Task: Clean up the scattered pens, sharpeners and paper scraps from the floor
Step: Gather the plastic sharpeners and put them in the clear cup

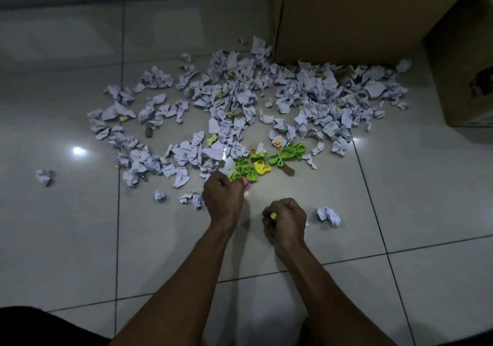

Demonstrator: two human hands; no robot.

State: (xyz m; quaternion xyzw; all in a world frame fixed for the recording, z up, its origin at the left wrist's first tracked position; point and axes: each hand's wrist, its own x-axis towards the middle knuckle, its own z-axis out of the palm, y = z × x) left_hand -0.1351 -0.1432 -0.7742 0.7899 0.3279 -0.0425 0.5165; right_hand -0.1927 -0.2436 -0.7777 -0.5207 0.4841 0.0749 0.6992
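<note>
Crumpled white paper scraps (240, 97) lie spread across the tiled floor in a wide pile. A cluster of green and yellow plastic sharpeners (262, 163) sits at the near edge of the pile. My left hand (222, 196) is closed in a fist beside that cluster, with a pink piece (246, 184) showing at its right side. My right hand (285, 219) is closed around a small yellow-green piece (273, 215), with a bit of white paper at its knuckles. No pens can be made out.
A large cardboard box (346, 17) stands behind the pile and a second box (464, 60) at the right. Loose paper balls lie apart at the left (45, 176) and right (328, 215) of my hands. Dark fabric (40, 327) fills the lower left corner.
</note>
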